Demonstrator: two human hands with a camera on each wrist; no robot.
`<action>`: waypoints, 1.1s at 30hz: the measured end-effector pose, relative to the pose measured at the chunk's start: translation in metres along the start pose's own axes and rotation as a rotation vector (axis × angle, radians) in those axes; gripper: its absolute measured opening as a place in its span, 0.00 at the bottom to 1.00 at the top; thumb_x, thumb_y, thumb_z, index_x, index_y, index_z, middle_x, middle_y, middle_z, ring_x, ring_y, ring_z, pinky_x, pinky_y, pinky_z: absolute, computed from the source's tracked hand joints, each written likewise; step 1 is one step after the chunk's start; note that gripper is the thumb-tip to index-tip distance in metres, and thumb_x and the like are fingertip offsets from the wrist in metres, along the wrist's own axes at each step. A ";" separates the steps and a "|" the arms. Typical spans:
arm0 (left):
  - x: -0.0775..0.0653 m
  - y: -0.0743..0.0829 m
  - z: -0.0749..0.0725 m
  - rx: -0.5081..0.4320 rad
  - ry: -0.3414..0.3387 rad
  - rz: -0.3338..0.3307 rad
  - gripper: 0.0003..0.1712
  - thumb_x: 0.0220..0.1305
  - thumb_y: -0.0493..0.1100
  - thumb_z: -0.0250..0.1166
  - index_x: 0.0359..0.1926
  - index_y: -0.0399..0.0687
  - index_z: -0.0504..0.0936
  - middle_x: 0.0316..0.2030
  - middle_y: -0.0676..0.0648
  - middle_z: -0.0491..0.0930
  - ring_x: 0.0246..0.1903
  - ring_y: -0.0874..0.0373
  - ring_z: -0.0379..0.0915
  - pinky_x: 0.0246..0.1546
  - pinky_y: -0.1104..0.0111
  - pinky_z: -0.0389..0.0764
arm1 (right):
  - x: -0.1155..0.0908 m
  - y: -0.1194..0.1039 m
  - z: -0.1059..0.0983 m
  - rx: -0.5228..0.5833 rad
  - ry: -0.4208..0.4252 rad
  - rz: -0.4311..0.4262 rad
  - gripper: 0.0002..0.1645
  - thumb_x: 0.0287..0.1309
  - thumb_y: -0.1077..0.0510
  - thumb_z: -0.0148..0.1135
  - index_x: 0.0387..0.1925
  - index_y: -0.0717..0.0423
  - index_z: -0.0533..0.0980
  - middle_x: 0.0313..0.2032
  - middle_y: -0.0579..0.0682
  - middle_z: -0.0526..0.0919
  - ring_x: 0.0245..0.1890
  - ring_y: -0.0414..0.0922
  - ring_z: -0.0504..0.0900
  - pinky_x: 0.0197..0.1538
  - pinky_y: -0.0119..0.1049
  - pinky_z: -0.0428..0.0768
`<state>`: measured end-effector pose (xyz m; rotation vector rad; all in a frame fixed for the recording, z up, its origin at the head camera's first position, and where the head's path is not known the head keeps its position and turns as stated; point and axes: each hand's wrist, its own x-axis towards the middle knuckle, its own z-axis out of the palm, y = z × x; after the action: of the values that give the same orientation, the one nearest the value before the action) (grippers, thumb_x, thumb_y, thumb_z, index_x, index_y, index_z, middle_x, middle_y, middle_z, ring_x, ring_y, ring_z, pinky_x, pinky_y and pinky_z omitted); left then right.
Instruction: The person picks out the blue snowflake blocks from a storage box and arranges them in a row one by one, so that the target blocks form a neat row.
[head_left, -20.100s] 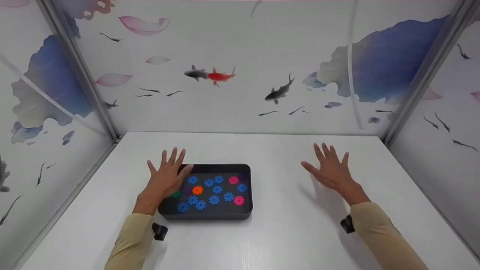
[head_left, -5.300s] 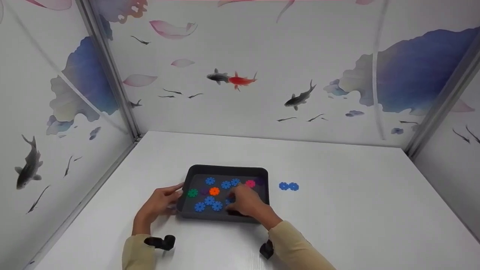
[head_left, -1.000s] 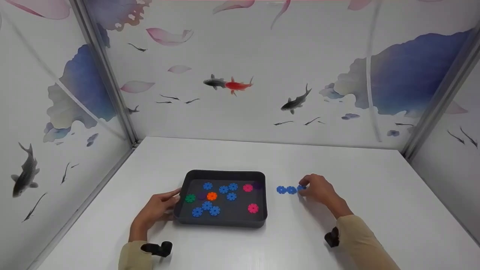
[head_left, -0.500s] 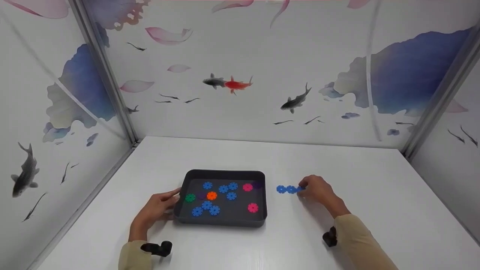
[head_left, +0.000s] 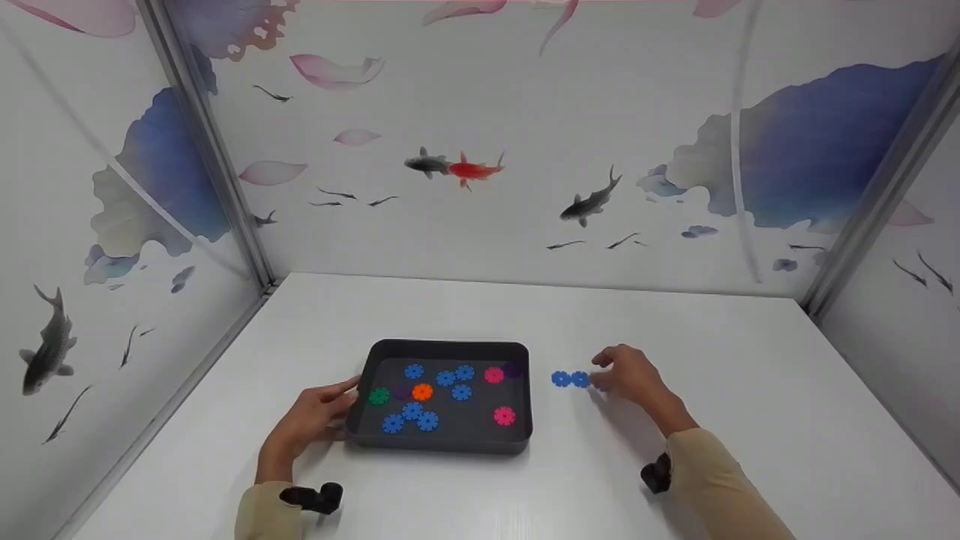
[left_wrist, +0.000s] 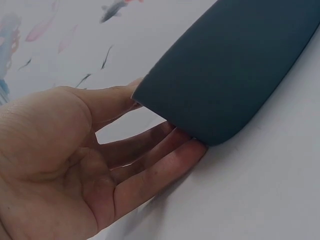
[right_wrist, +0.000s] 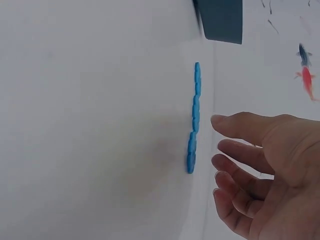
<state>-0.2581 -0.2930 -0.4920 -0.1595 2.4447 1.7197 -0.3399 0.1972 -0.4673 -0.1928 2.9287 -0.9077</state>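
From my remote seat I see a shallow, matte dark tray point(head_left: 439, 444) with rounded corners on the smooth white desk point(head_left: 450, 311). The left hand point(head_left: 307, 417) rests against the tray's left end, thumb up by the rim, its fingers point(left_wrist: 160, 175) fairly straight and lower down on the wall; the left wrist view loses some tips behind the tray.

To the right of the tray, three flat blue discs point(head_left: 570, 379), notched round the edge like little cogs, form a row. The right hand point(head_left: 634, 380) hovers over the row's right end, fingers parted and loosely bent, gripping nothing. From the head view those fingers hide the third disc; the right wrist view gives me all three, edge-on, with a gap between them and the fingertips. (I can't tell whether their notches interlock.)

Inside the tray I count seven blue pieces point(head_left: 461, 392) of the same shape, some touching or overlapping, plus two pink pieces point(head_left: 504, 415), an orange piece point(head_left: 422, 391) and a green piece point(head_left: 379, 395). Two purple pieces point(head_left: 512, 369) nearly melt into the dark floor, their outlines hard to make out. Both tan cloth sleeves point(head_left: 724, 480) run off the bottom edge.
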 end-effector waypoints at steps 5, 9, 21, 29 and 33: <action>-0.001 0.000 -0.002 0.001 -0.002 -0.002 0.27 0.75 0.47 0.57 0.72 0.52 0.70 0.68 0.34 0.71 0.59 0.44 0.77 0.50 0.53 0.84 | -0.004 -0.026 0.001 0.093 0.037 -0.066 0.20 0.61 0.58 0.68 0.53 0.62 0.81 0.50 0.59 0.83 0.43 0.49 0.80 0.47 0.43 0.84; -0.001 0.000 -0.003 0.003 0.002 0.019 0.27 0.75 0.47 0.57 0.72 0.52 0.69 0.68 0.34 0.71 0.59 0.44 0.77 0.50 0.52 0.84 | -0.006 -0.055 0.005 0.164 0.063 -0.143 0.16 0.61 0.58 0.69 0.50 0.59 0.83 0.47 0.57 0.84 0.42 0.47 0.80 0.42 0.38 0.84; 0.001 0.001 -0.001 0.001 0.000 0.013 0.27 0.75 0.49 0.58 0.71 0.53 0.70 0.66 0.35 0.73 0.55 0.49 0.78 0.49 0.55 0.85 | -0.018 -0.122 0.032 0.306 0.161 -0.257 0.15 0.59 0.58 0.71 0.49 0.52 0.84 0.47 0.53 0.82 0.43 0.46 0.79 0.44 0.40 0.84; 0.000 0.000 -0.001 -0.005 -0.002 0.026 0.27 0.75 0.48 0.58 0.71 0.51 0.70 0.66 0.35 0.74 0.55 0.49 0.79 0.49 0.55 0.85 | -0.022 -0.139 0.069 0.312 0.048 -0.353 0.18 0.60 0.55 0.71 0.50 0.56 0.83 0.46 0.55 0.81 0.43 0.47 0.79 0.41 0.33 0.82; -0.001 0.001 -0.001 -0.010 0.000 0.019 0.26 0.75 0.46 0.57 0.71 0.51 0.71 0.64 0.36 0.76 0.52 0.51 0.80 0.48 0.56 0.85 | -0.023 -0.143 0.087 0.318 0.013 -0.370 0.18 0.59 0.54 0.71 0.50 0.57 0.83 0.47 0.58 0.81 0.42 0.46 0.77 0.39 0.29 0.79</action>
<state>-0.2572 -0.2934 -0.4904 -0.1377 2.4462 1.7404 -0.2945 0.0352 -0.4572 -0.7237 2.7527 -1.4077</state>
